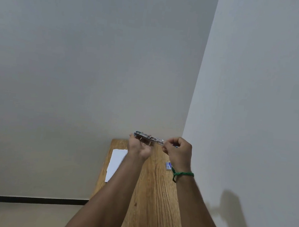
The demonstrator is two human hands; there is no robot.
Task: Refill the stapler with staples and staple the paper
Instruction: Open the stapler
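Observation:
I hold a small metal stapler point(147, 138) in the air above the far end of the wooden table point(155, 194). My left hand point(139, 147) grips its left part, palm towards me. My right hand point(178, 151), with a green cord at the wrist, pinches the stapler's right end, where a thin metal piece sticks out. White paper point(115, 164) lies flat near the table's left edge. A small blue and white staple box point(168, 166) lies near the right edge, partly hidden behind my right wrist.
The narrow table stands in a corner, with a pale wall straight ahead and another close on the right. The floor and a dark skirting strip point(31, 200) show at the lower left.

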